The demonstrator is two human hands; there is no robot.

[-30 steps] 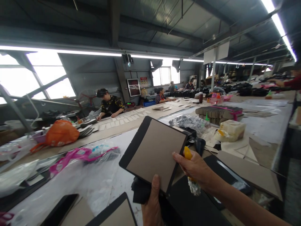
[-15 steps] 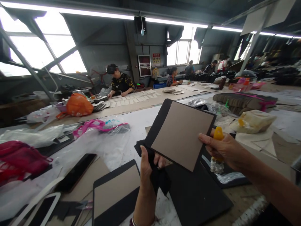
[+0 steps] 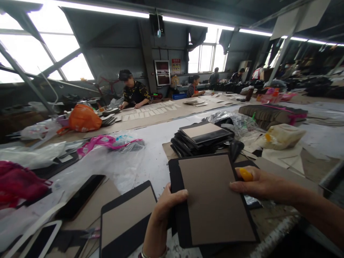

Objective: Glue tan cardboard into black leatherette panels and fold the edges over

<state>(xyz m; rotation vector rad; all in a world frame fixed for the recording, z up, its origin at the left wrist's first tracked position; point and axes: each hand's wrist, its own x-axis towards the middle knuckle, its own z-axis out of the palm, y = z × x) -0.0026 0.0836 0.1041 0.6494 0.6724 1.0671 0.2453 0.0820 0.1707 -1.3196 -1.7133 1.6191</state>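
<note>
A flat grey-brown board panel with a black border (image 3: 215,200) is held up in front of me, tilted. My left hand (image 3: 168,206) grips its left edge, thumb on the black border. My right hand (image 3: 258,182) pinches the right edge, thumb on the face, and also keeps a yellow-handled brush (image 3: 245,174) between its fingers. The brush's lower end is hidden behind the panel and hand. A similar black-edged panel (image 3: 129,218) lies left of my left hand. Behind the held panel stands a stack of black panels (image 3: 201,138).
Two phones lie at the lower left, one black (image 3: 80,197) and one white-edged (image 3: 44,240), near small pliers (image 3: 91,233). Plastic bags (image 3: 120,165) cover the left. A strapped bundle (image 3: 271,116) sits at the right. A co-worker (image 3: 134,91) works across the table.
The held panel has come down and towards me, turning more upright. My left hand now grips its left edge; the black stack behind it has come into view.
</note>
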